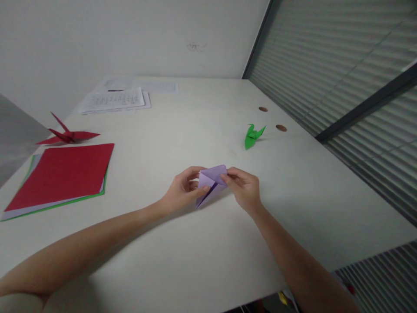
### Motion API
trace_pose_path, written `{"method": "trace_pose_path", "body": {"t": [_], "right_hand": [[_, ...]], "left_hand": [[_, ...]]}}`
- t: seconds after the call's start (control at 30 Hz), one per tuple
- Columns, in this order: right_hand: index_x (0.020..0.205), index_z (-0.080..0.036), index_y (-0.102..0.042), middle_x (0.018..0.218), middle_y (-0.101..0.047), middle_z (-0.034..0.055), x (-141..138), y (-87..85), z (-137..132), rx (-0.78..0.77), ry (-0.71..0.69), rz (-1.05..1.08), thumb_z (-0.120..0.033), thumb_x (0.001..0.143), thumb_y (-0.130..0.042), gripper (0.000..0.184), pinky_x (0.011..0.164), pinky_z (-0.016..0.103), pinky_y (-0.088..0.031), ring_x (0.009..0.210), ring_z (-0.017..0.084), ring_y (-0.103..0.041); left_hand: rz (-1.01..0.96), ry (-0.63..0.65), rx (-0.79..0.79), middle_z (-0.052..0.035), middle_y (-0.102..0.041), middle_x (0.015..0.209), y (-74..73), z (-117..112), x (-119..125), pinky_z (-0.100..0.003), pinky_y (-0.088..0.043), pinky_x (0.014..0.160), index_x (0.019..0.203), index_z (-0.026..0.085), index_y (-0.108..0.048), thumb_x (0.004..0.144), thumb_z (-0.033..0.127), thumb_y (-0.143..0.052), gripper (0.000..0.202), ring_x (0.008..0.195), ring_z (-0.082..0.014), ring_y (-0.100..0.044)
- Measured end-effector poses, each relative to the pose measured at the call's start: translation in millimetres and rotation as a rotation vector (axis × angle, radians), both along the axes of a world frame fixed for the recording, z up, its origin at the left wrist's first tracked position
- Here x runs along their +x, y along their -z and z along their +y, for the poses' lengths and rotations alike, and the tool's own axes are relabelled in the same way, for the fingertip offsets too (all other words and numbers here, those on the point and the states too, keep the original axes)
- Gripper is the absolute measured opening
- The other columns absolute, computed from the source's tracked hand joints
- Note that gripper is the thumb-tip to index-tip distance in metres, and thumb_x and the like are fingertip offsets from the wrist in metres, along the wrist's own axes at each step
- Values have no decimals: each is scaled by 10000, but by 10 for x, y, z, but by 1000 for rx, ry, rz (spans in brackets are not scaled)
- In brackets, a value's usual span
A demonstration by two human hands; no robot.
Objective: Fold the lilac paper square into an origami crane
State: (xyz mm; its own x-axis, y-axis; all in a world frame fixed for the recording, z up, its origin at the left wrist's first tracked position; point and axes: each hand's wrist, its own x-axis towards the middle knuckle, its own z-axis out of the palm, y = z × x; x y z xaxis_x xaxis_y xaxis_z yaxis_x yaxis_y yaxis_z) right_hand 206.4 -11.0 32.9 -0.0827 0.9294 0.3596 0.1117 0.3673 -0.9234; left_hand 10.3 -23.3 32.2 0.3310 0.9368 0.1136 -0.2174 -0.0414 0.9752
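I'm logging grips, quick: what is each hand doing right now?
Left hand: closed, thumb and fingers pinching the purple paper's left side.
Right hand: closed, pinching its right edge.

Folded paper (213, 174): in left hand (184, 189) and right hand (246, 188). Green crane (252, 138): paper's two o'clock. Red sheet (63, 176): nine o'clock.

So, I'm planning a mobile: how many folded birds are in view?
2: a red bird beyond the paper stack at left, a green bird beyond the right hand.
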Motion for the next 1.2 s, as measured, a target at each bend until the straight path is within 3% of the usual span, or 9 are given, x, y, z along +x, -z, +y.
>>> {"method": "trace_pose_path", "body": {"t": [0.2,0.4,0.57,0.73,0.87,0.93,1.03,1.13,1.2], "right_hand": [[735,-193,-708,657,-653,14,-4,0,45,-8,86,46,-388,755,-729,197,599,271,-488,622,141,-579],[763,-197,-724,682,-696,25,1,26,66,-51,107,63,-420,736,-744,225,592,285,-518,616,152,-614],[768,-194,-718,686,-701,26,4,16,60,-41,105,48,-438,740,-743,247,591,282,-523,611,150,-621],[762,-189,-705,687,-683,19,2,41,70,-61,89,74,-432,742,-744,247,596,270,-510,615,137,-610],[911,-199,-665,685,-630,-6,-7,62,73,-37,98,81,-444,751,-739,302,586,259,-498,617,128,-588],[977,-212,-625,744,-616,1,-8,53,64,23,142,65,-440,795,-700,301,614,264,-502,667,134,-592],[929,-216,-609,905,-597,52,-4,36,40,169,147,-45,-427,859,-620,222,688,294,-507,834,168,-591],[981,-231,-603,1051,-539,72,-8,40,14,250,134,-156,-405,802,-688,264,727,323,-501,928,190,-559],[1044,-247,-577,1086,-509,72,-19,38,-4,278,218,-179,-387,756,-736,357,741,337,-497,958,201,-540]], "left_hand": [[-44,-43,-177,-48,-657,851,20,21,-4,-206,-529,587,901,149,-682,762,449,-747,337,723,-126,-600],[-258,159,-425,-16,-610,741,-39,-28,30,-360,-614,682,855,159,-632,768,423,-758,305,671,-132,-604],[-310,138,-510,-39,-626,798,-61,-23,37,-355,-628,652,818,155,-609,752,386,-776,292,732,-159,-624],[-327,124,-517,-36,-643,809,-35,-12,38,-353,-627,621,814,149,-611,725,361,-799,297,712,-157,-627],[-312,129,-492,-35,-669,815,-31,-18,43,-356,-628,656,831,139,-618,681,283,-840,305,708,-143,-632],[-303,93,-470,-20,-665,780,-37,-20,47,-353,-625,672,798,133,-613,670,279,-848,305,685,-131,-632],[-275,18,-421,5,-647,717,-36,-20,57,-324,-612,663,748,128,-601,663,300,-851,315,625,-104,-620],[-229,-16,-398,20,-626,673,-12,-23,74,-259,-581,596,714,126,-591,645,281,-856,315,605,-101,-622],[-212,-51,-402,23,-620,680,10,-23,84,-251,-572,569,698,125,-583,638,273,-856,316,608,-106,-629]]}}
